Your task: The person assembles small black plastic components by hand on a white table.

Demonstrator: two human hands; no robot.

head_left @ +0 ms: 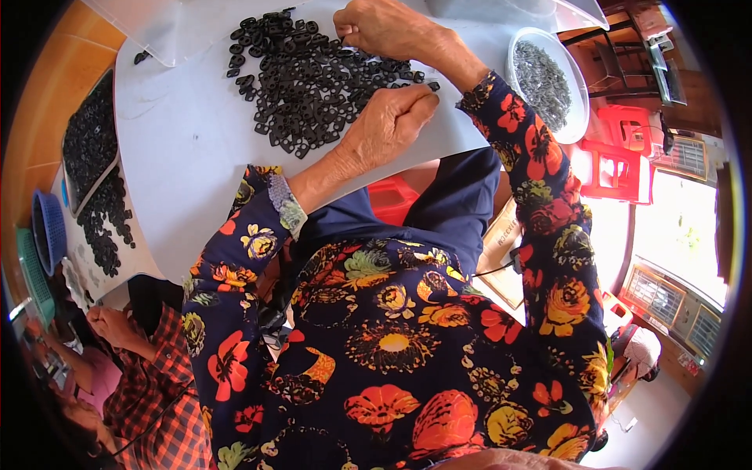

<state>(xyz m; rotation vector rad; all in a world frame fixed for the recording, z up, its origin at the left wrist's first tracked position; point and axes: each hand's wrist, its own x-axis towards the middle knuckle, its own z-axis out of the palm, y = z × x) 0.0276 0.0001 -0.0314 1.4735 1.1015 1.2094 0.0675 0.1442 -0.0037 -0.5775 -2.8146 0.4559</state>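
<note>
A heap of small flat black pieces with holes (305, 98) is spread over the pale tabletop (204, 188). My left hand (384, 125) is closed at the near right side of the heap. A small black piece (433, 85) shows at its fingertips, pinched between thumb and finger. Beyond it, my right hand (384, 28) is curled closed over the far right part of the heap. Its fingertips are turned away, so what they hold, if anything, is hidden.
To the right stands a white round tub (581, 110) of small shiny metal pieces (542, 84). Clear plastic bins (153, 31) line the far edge. At left, another person in a checked shirt (160, 392) sits by a tray of black pieces (92, 137). Red stools (615, 168) stand at right.
</note>
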